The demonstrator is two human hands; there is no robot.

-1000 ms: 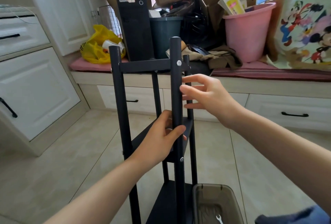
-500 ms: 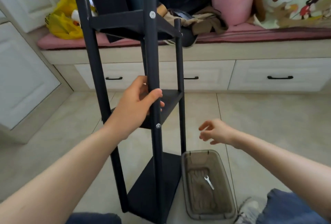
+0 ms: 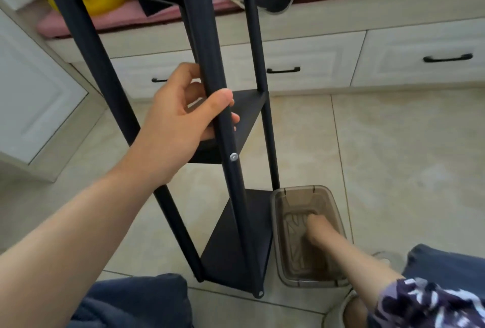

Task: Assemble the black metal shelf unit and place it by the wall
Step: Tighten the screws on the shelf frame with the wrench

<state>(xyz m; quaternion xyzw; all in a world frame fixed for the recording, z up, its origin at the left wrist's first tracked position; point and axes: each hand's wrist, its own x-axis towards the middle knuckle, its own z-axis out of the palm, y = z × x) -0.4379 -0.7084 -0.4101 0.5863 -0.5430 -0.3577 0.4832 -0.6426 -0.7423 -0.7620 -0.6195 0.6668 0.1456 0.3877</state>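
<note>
Head view (the only one).

- Black metal shelf unit (image 3: 236, 249) stands on the tiled floor (image 3: 393, 157), long axis vertical, straight ahead between the knees. It is well apart from the white drawer fronts (image 3: 315, 65) behind it.
- Left hand (image 3: 181, 120): fingers and thumb wrapped round the front post (image 3: 237, 183), just above the middle tier. It steadies the frame.
- Right hand (image 3: 316, 228): down inside the smoky plastic bin (image 3: 282, 196), fingertips at its floor. It is too blurred to say whether the fingers are closed on anything.
- Key relation: the bin sits on the floor just beside the unit's foot, on its right. The right hand is therefore the nearer one to the bin and the free one; the left is committed to the post.
- Counts: tiers, three. Posts, three plainly seen (a fourth is probably hidden behind the front one). Silver bolt heads (image 3: 233, 156), two clear on the front post, at the middle and bottom tiers. Bins, one. Drawer handles, three.
- Judgement: the frame looks nearly whole, so probably a last fixing before it is carried to the wall.
</note>
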